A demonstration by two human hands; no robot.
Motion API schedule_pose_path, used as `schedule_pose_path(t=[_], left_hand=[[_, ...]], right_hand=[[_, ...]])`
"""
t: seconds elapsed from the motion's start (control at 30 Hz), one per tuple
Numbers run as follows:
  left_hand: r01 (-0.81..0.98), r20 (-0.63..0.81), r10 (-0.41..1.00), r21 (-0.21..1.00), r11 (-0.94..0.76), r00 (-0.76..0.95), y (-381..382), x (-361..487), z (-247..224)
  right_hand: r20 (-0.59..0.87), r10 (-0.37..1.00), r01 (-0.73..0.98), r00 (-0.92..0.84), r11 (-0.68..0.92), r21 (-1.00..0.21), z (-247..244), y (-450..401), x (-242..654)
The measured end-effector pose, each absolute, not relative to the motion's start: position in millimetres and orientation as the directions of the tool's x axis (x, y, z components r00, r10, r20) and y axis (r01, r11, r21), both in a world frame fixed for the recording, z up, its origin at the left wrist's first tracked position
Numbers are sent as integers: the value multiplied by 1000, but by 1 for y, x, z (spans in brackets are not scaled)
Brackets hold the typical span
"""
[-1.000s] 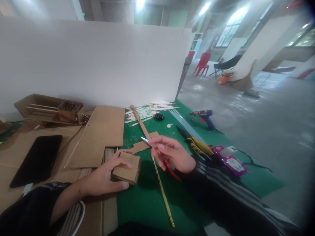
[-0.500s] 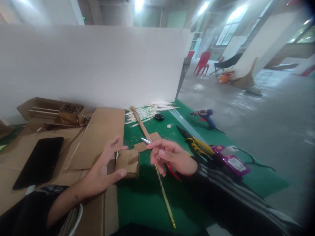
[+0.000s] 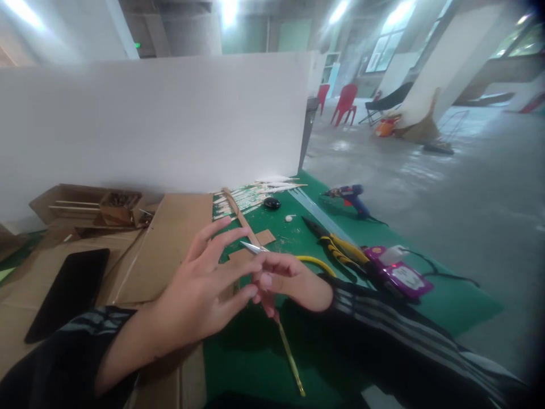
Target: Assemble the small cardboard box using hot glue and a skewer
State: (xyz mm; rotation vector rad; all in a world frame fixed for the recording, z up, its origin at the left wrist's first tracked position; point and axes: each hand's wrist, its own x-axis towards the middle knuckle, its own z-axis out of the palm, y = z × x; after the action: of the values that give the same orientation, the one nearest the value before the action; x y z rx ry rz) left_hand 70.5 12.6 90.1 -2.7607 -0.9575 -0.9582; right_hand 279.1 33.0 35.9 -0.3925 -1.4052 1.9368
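My right hand point(image 3: 292, 279) is closed on a slim tool with a pointed silver tip point(image 3: 252, 246). Below its fingers a thin gold rod point(image 3: 289, 357) slants down over the green mat; whether it belongs to that tool is unclear. My left hand point(image 3: 208, 281) has its fingers apart, thumb and index tips close against the right fingertips, with nothing visible in it. Behind it, a small cardboard block is mostly hidden. A cardboard strip point(image 3: 240, 213) lies beyond the hands, near many thin white sticks point(image 3: 238, 199).
A cardboard sheet point(image 3: 183, 227), a black tablet point(image 3: 70, 292) and a cardboard box point(image 3: 76, 199) are at left. Pliers point(image 3: 340, 245), a glue gun point(image 3: 353, 199) and a purple power strip point(image 3: 398, 275) lie at right. A white panel point(image 3: 162, 119) stands behind.
My left hand has moved right and up to my right fingertips, now covering the cardboard block. The silver tip sits slightly lower, and the view has shifted a little.
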Motion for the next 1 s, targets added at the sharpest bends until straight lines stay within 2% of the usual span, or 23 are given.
schedule_pose_path(t=[0.1, 0.23, 0.53, 0.73, 1.0], left_hand=[[588, 585, 544, 136, -797, 602, 13, 73, 87], [573, 596, 562, 199, -795, 573, 13, 73, 86], [575, 574, 617, 286, -767, 537, 12, 74, 88], [606, 529, 673, 328, -724, 517, 12, 72, 84], [602, 529, 657, 306, -738, 537, 13, 75, 86]], right_hand=[[137, 687, -344, -714, -173, -923, 36, 33, 279], [117, 672, -309, -732, -174, -935, 36, 33, 278], [109, 768, -283, -631, -97, -954, 38, 31, 277], [148, 799, -213, -583, 25, -977, 38, 28, 277], [244, 812, 51, -530, 317, -947, 40, 25, 276]])
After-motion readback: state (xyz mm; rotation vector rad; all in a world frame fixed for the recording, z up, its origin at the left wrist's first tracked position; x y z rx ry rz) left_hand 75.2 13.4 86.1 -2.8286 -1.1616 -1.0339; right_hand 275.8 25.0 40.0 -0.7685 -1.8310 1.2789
